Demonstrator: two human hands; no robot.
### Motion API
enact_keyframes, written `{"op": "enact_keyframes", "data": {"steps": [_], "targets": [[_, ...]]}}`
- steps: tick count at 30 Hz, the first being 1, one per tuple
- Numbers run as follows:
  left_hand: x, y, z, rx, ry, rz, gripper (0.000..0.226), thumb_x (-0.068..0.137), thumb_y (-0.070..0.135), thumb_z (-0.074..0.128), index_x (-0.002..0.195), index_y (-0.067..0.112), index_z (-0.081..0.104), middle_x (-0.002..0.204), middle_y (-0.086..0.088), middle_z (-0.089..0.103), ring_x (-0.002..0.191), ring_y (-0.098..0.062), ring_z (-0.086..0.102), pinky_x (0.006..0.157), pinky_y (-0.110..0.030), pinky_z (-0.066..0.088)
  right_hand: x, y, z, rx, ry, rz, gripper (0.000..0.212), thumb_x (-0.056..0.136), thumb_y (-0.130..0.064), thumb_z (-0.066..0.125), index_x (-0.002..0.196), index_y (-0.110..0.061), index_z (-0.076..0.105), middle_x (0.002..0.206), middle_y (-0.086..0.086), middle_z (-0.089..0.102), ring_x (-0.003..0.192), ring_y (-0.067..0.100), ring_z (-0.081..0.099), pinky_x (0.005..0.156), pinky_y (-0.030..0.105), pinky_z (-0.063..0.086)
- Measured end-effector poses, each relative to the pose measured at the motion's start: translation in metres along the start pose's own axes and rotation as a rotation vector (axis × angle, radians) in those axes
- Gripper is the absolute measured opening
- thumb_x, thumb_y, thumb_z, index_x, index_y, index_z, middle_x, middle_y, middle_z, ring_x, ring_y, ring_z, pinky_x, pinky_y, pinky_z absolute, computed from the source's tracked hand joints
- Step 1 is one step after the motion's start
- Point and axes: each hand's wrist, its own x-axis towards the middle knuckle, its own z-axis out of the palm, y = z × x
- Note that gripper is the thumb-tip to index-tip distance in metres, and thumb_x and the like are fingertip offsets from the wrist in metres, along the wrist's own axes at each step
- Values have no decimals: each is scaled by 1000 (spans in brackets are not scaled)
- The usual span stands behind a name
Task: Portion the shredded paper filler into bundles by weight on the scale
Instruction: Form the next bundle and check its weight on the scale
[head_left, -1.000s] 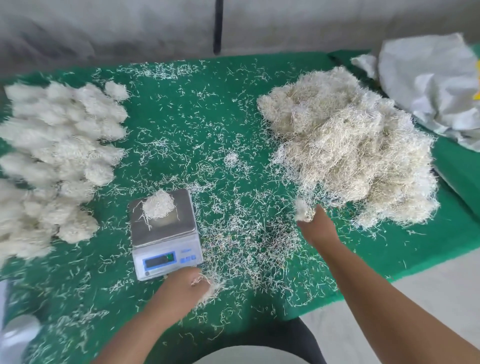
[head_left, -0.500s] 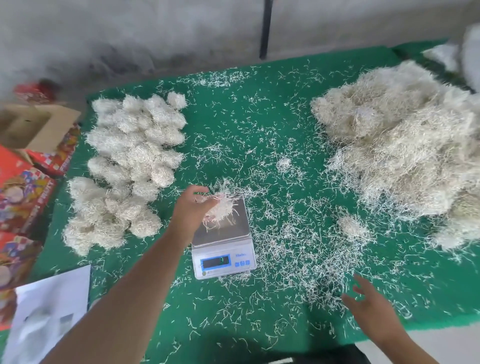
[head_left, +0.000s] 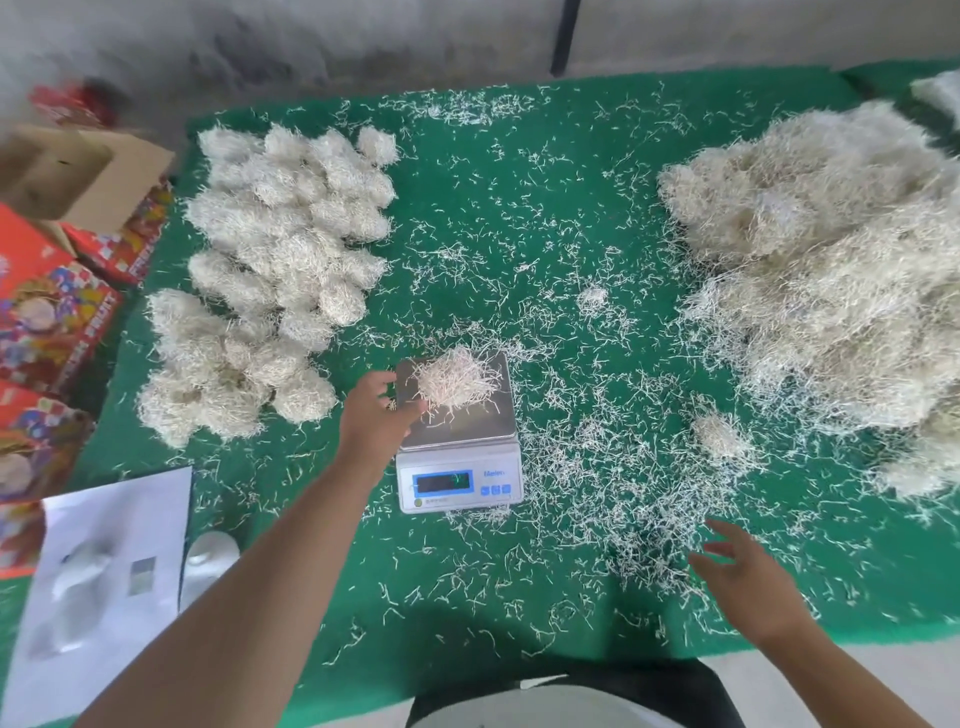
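- Green table (head_left: 519, 218) cloth carries everything; nearest, the right hand (head_left: 748, 582) hovers spread wide and empty over loose shreds.
- Next, the left hand (head_left: 379, 410) touches the tuft (head_left: 457, 382) on the scale (head_left: 457, 441), fingers loosely curled at its edge.
- Best to let go fully before reading the display.
- Farther off, finished bundles (head_left: 270, 270) lie left, the bulk pile (head_left: 831, 286) right for topping up.

The soft table cover (head_left: 519, 218) is bright green. The fluffy shredded paper pile (head_left: 831, 291) at the right is creamy white. The small scale (head_left: 460, 473) is white with a silver top and blue screen frame. The boxes (head_left: 47, 322) at the left are red with many colours.
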Motion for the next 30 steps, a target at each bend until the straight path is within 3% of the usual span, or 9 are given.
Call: {"op": "enact_keyframes", "data": {"steps": [4,6,8,12,15,20,24,27,30], "targets": [[-6,3,-2,-17,39,6,62,84,24,86,138,23,55,136,-7,56,91,-2,61,83,-48,64,3,-9,6,-20,-18,-27,57,100,-29,70,152,-23,49,138,4,65,90,22,72,74,40,62],[-11,1,-5,-25,49,20,58,86,24,84,137,23,56,132,-3,58,108,-13,62,91,-51,61,6,-12,7,-46,-21,-31,55,101,-32,69,152,-26,49,140,1,64,82,18,73,63,32,59],[-17,-5,-8,-24,62,28,52,87,25,81,134,23,59,127,3,61,118,-16,60,96,-51,57,10,-14,8,-72,-28,-38,51,102,-33,67,150,-25,51,141,0,63,82,19,72,61,29,56],[-29,-20,-16,-3,63,0,41,90,25,78,127,21,62,123,4,66,109,-14,66,92,-50,60,13,-19,13,-105,-40,-54,46,103,-29,66,147,-22,55,142,3,62,82,22,68,64,28,53],[-39,-26,-19,58,61,-13,46,89,33,78,130,21,59,128,2,65,109,-14,65,96,-47,57,14,-20,16,-101,-57,-54,44,103,-29,65,145,-20,57,141,3,62,71,19,67,65,27,51],[-36,-2,-16,190,101,130,91,78,72,74,151,39,33,157,7,31,141,-15,37,113,-42,34,11,-12,16,-113,-63,-49,44,103,-32,65,145,-19,58,142,5,63,93,21,66,84,33,52],[-8,41,4,367,4,336,91,79,90,53,155,57,17,167,17,9,156,-21,17,115,-51,26,6,-2,14,-106,-60,-31,43,102,-26,67,143,-16,59,140,7,63,84,17,67,62,26,49],[19,58,33,656,-95,491,86,84,94,32,157,58,5,171,10,-1,159,-27,6,118,-60,20,-5,8,12,-104,-69,-1,43,102,-25,68,143,-17,59,138,6,65,85,14,66,74,29,52],[37,48,66,890,-257,563,81,90,89,23,159,54,3,173,3,-8,160,-26,-7,121,-64,13,-17,22,12,-74,-76,65,43,99,-25,72,141,-21,63,129,3,70,108,21,68,101,38,51]]}}
